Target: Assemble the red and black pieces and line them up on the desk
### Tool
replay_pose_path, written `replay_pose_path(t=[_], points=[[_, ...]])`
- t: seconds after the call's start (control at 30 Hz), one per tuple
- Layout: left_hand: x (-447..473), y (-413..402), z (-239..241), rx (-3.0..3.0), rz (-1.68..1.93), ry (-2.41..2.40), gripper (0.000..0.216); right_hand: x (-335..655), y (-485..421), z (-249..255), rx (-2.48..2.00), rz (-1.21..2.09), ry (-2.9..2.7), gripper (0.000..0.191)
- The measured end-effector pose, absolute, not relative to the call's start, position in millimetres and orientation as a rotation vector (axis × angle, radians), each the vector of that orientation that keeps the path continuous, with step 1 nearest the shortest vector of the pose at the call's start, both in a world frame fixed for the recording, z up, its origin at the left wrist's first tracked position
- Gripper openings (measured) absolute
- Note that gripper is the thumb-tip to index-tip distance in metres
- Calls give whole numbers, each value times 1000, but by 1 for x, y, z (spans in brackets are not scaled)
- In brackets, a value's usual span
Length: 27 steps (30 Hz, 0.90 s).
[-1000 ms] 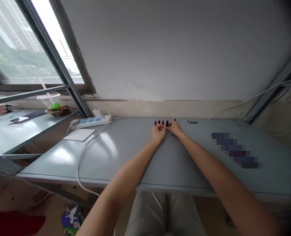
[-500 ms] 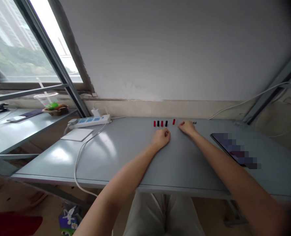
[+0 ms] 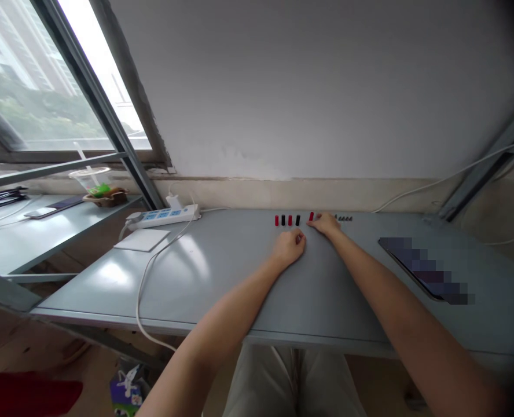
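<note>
My right hand [image 3: 325, 223] has its fingertips at a small red cylinder [image 3: 311, 216] near the back of the desk, thumb and finger closed about its lower part. On the desktop in front of the row rests my left hand [image 3: 288, 247], its fingers curled in; whether anything is inside them is hidden. Just beyond it stand several small cylinders in a row: a red cylinder [image 3: 276, 220], a black cylinder [image 3: 283, 220], another red cylinder [image 3: 290, 220] and another black cylinder [image 3: 297, 220]. Several tiny dark pieces [image 3: 346, 219] lie right of my right hand.
A dark tablet-like device [image 3: 417, 269], partly blurred out, lies on the grey desk [image 3: 235, 266] at right. To the left are a white power strip [image 3: 165, 216], a flat white square [image 3: 142, 240] and a white cable [image 3: 142, 278] running over the front edge.
My right hand has moved left, from beside the lone red cylinder to it. My left hand stays curled on the desk. The view has shifted slightly.
</note>
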<state>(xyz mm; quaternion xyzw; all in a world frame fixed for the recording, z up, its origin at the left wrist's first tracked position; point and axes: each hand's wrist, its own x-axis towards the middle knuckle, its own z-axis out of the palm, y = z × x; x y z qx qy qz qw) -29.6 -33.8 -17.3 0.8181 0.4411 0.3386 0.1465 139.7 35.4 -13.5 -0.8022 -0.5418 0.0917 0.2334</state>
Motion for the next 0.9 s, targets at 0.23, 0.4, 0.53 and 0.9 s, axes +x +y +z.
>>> replay_pose_path(t=[0.23, 0.4, 0.53, 0.9], points=[[-29, -34, -17, 2349, 976, 1285, 21, 127, 37, -20, -2142, 204, -1526, 24], [-29, -33, -17, 2360, 967, 1293, 21, 123, 23, -13, -2098, 239, -1643, 23], [-29, -32, -19, 2341, 995, 1302, 21, 120, 0, -6, -1977, 346, -1802, 17], [-31, -32, -19, 2294, 1062, 1220, 35, 113, -45, 5, -1866, 23, -2099, 19]])
